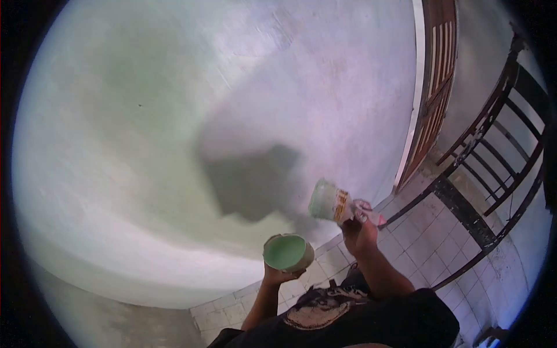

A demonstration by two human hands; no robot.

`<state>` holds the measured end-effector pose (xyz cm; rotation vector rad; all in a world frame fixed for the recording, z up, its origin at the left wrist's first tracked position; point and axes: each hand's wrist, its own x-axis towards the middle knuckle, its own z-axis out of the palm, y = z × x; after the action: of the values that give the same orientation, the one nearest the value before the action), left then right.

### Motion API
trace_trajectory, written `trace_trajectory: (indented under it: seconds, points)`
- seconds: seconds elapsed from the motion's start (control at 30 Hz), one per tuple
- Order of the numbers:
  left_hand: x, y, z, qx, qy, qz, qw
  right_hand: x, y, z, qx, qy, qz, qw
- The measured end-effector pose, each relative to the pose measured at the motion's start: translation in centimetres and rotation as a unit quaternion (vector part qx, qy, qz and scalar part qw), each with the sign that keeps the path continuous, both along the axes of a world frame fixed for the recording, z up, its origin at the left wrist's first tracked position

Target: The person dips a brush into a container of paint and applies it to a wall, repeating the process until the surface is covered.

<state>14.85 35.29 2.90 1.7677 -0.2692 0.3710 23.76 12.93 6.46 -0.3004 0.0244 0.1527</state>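
A round container of green paint (286, 252) rests in my left hand (279, 275), whose fingers wrap under and around it. My right hand (361, 231) grips the handle of a wide paint brush (333, 201). The brush's bristles are coated pale green and point left, near the wall (174, 145). The brush is above and to the right of the container, apart from it. Whether the bristles touch the wall, I cannot tell. Green patches show on the pale wall, along with a dark shadow.
A dark slatted wooden chair (464, 214) stands at the right on the tiled floor (415, 238). Behind it is a brown louvred door or shutter (435, 87) with a white frame. Bare grey floor (145, 325) shows at the lower left.
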Motion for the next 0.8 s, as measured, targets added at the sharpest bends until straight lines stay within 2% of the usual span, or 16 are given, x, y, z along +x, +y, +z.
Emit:
trace_trajectory:
  seconds: [0.03, 0.1, 0.13, 0.2, 0.23, 0.27, 0.33, 0.4, 0.53, 0.57, 0.6, 0.8]
  points:
    - [0.6, -0.1, 0.4, -0.008, -0.005, 0.018, 1.0, 1.2, -0.1, -0.5, -0.007, 0.022, -0.014, 1.0]
    - [2.2, -0.3, 1.2, -0.037, -0.069, -0.013, 0.997, 3.3, -0.8, -0.6, -0.001, 0.006, -0.038, 0.999]
    - [2.6, -0.3, 1.4, -0.037, -0.073, -0.012, 0.997, 4.8, -1.4, -2.6, 0.025, 0.051, -0.038, 0.998]
    - [3.1, -0.2, 1.7, -0.017, -0.089, -0.022, 0.996, 5.6, -2.6, -2.7, -0.024, 0.082, -0.065, 0.994]
    - [3.6, -0.1, 1.8, 0.004, -0.104, -0.035, 0.994, 5.7, -3.0, -1.7, -0.042, 0.039, -0.102, 0.993]
    - [4.1, 0.0, 2.0, 0.024, -0.12, -0.048, 0.991, 5.7, -3.4, -0.9, -0.053, 0.054, -0.117, 0.99]
    - [4.9, 0.2, 2.4, -0.002, -0.147, -0.083, 0.986, 5.9, -3.7, -1.1, -0.065, 0.067, -0.14, 0.986]
    - [5.1, 1.3, 2.6, -0.027, -0.096, -0.137, 0.985, 5.9, -3.7, -2.9, -0.029, 0.056, -0.149, 0.987]
    - [5.8, 3.6, 1.4, -0.099, -0.129, -0.2, 0.966, 4.3, -0.7, -4.1, -0.023, 0.046, -0.193, 0.98]
    - [5.8, 4.3, 1.3, -0.115, -0.137, -0.218, 0.959, 3.6, 0.5, -4.1, -0.024, 0.075, -0.2, 0.977]
    - [5.6, 5.0, 1.5, -0.125, -0.109, -0.241, 0.956, 3.0, 1.6, -4.1, -0.028, 0.104, -0.206, 0.973]
    - [4.1, 8.8, 0.8, -0.178, 0.0, -0.319, 0.931, -1.1, 7.0, -5.1, -0.033, 0.095, -0.185, 0.978]
